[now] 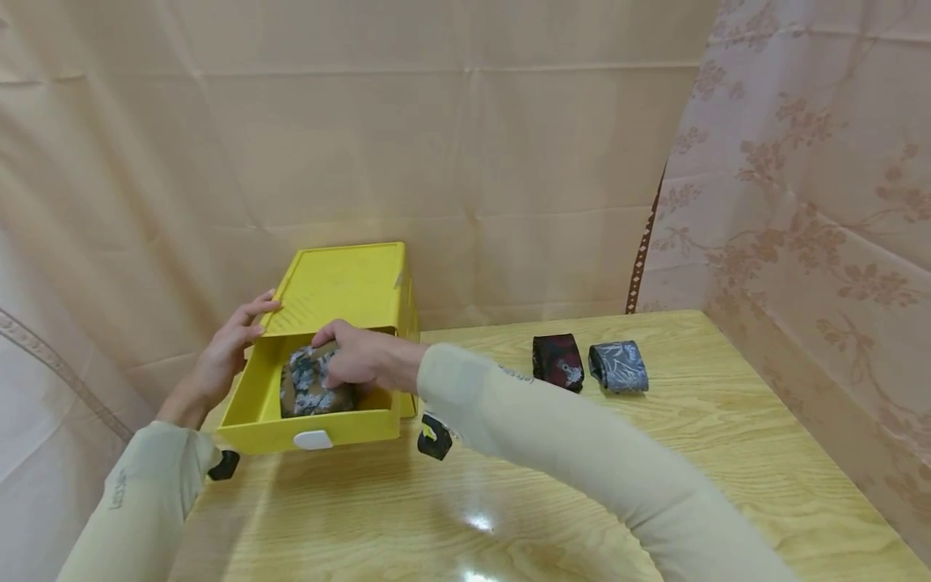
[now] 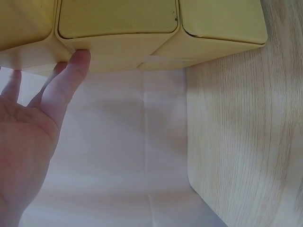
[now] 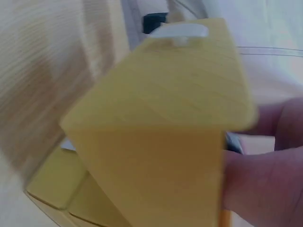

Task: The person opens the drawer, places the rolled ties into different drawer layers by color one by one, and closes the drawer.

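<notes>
A yellow drawer box (image 1: 334, 279) stands on the table with its lower drawer (image 1: 313, 432) pulled out toward me. Inside that drawer is a rolled floral cloth, which looks like a necktie (image 1: 304, 380), in brown, black and pale blue. My right hand (image 1: 364, 357) reaches in from the right and holds the roll at its right part; some fingers are hidden. In the right wrist view the drawer wall (image 3: 156, 175) covers most of the roll. My left hand (image 1: 227, 347) rests its extended fingers against the box's left side, and a fingertip (image 2: 81, 57) touches its wall.
To the right lie two more rolled ties, one dark red with flowers (image 1: 558, 362) and one grey-blue with pale lines (image 1: 618, 366). Beige curtains (image 1: 465, 162) hang behind the wooden table (image 1: 524, 501). A white handle (image 1: 313, 440) sticks out from the drawer front.
</notes>
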